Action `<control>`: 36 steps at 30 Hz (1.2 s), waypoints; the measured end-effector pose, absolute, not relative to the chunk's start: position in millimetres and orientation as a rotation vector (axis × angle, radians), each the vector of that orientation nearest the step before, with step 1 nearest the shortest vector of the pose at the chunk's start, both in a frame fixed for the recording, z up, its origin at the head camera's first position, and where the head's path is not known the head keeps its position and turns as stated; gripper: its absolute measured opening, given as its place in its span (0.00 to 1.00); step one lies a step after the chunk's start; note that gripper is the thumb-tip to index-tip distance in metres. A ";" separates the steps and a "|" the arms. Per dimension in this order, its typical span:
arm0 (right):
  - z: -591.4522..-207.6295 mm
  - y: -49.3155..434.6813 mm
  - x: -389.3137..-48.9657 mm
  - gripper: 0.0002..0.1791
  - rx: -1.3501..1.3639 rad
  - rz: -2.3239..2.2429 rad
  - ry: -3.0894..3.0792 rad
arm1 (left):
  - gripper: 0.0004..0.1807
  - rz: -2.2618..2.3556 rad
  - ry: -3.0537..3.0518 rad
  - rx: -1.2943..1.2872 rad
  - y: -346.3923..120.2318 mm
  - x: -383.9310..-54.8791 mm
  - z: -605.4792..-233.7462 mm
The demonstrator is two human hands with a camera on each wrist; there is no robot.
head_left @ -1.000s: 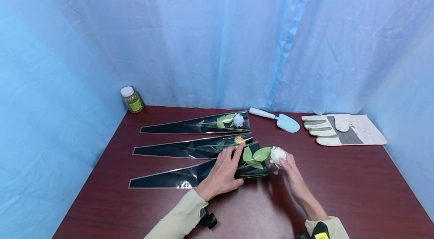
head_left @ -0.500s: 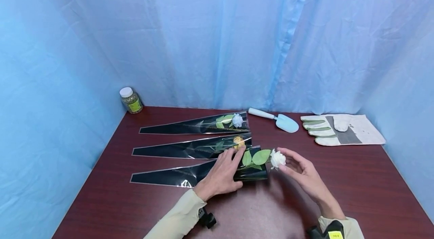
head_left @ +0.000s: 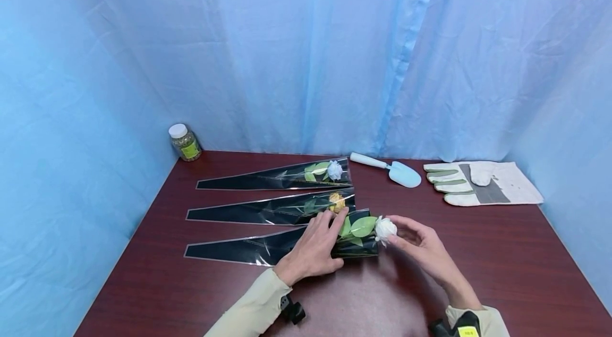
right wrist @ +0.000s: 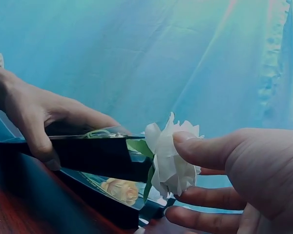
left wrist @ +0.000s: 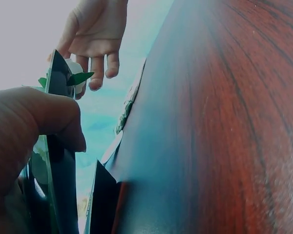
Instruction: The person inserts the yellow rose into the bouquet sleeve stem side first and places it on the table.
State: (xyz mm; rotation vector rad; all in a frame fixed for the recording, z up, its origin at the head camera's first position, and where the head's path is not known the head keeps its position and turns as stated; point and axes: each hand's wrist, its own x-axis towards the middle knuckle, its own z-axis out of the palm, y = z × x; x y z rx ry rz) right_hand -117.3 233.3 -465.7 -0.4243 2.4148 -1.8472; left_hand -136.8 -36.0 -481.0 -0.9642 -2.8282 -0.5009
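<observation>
My left hand grips the nearest black-and-clear flower sleeve, thumb along its near side and fingers over the top. In the right wrist view this sleeve is lifted off the table at its wide end. A white rose with green leaves lies partly inside it, its bloom sticking out of the mouth. At that bloom, my right hand holds the petals, thumb on the near side and fingers behind and below. The stem's lower part is hidden by the left hand and sleeve.
Behind lie two more sleeves, one with a yellow rose, one with a pale blue rose. A small trowel and a work glove are at the back right. A lidded jar stands back left by the curtain.
The right hand spread its fingers, shifted to the right, then came back to the bloom. The white rose has moved left, deeper into the sleeve. The left hand stays nearly still.
</observation>
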 end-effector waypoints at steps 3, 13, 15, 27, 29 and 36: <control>-466.1 230.9 -117.2 0.23 -0.405 -1.804 2.457 | 0.61 -0.494 -2.824 -0.975 -35.4 -135.9 -480.0; -467.1 224.0 -115.4 0.19 -0.438 -1.767 2.549 | 0.61 -0.448 -2.815 -0.988 -35.0 -133.6 -481.0; -467.3 224.6 -116.1 0.21 -0.474 -1.786 2.537 | 0.60 -0.440 -2.812 -0.993 -34.6 -133.5 -481.2; -470.9 217.9 -114.9 0.15 -0.405 -1.780 2.579 | 0.60 -0.420 -2.810 -0.986 -32.9 -133.0 -480.5; -470.0 215.8 -114.0 0.15 -0.401 -1.786 2.572 | 0.60 -0.415 -2.807 -0.986 -32.9 -132.9 -480.3; -469.0 214.6 -114.2 0.21 -0.416 -1.809 2.522 | 0.60 -0.405 -2.821 -0.999 -31.9 -132.9 -480.3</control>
